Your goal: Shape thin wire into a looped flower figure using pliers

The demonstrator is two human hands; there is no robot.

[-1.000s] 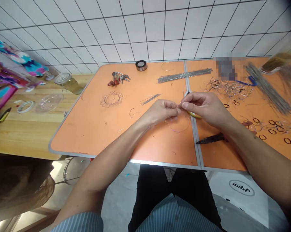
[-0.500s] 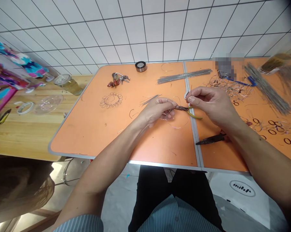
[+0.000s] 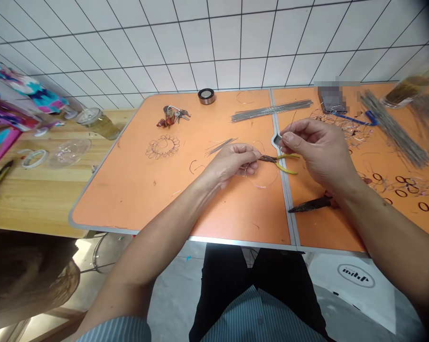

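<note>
My left hand [image 3: 240, 159] is closed in a pinch on a thin wire, whose loop [image 3: 267, 186] curves out over the orange table. Just past its fingertips lie small pliers with yellow handles [image 3: 286, 167], jaws toward that hand. My right hand [image 3: 312, 145] is closed too, with a short thin piece of wire [image 3: 294, 118] sticking up from between thumb and fingers. Under the right wrist, dark pliers [image 3: 310, 205] lie partly hidden. Left of my hands sits a flower-like wire ring [image 3: 163, 147], near some short straight wires [image 3: 219, 146].
Straight wire bundles [image 3: 271, 110] lie at the back, with another bundle [image 3: 396, 130] at right. Around them are tangled wire, dark rings [image 3: 424, 206], a phone [image 3: 331, 99] and a cup [image 3: 403, 92]. Keys [image 3: 177, 114] and a tape roll [image 3: 206, 96] sit at back left.
My right hand has moved right and slightly up, away from my left fingertips and the yellow-handled pliers, with the short wire in it. The left hand stays in place.
</note>
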